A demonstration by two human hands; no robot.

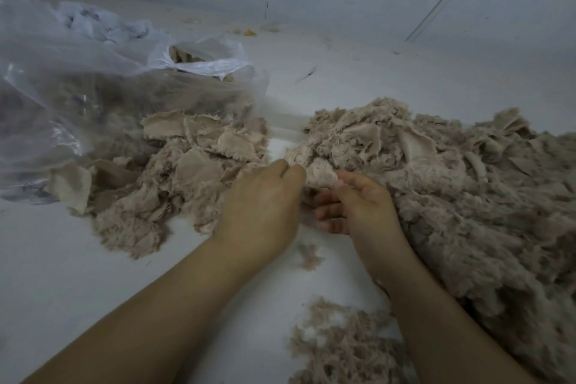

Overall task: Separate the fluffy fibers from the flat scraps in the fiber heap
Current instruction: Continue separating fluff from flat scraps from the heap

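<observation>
A large beige fiber heap [461,190] of fluffy fibers mixed with flat scraps covers the right side. A smaller pile of flat scraps [187,165] lies to the left. Between them, my left hand [265,199] and my right hand [358,199] both pinch one fluffy clump [321,174] at the heap's near left edge. The left hand's fingertips are hidden behind its back. The right hand's thumb and forefinger hold the clump while its other fingers curl loosely below.
A clear plastic bag [78,78] holding more beige material lies at the left, its mouth open toward the scraps. Loose fluffy fibers [339,343] sit near my right forearm, with a small tuft [308,254] between my wrists. White floor and wall surround everything.
</observation>
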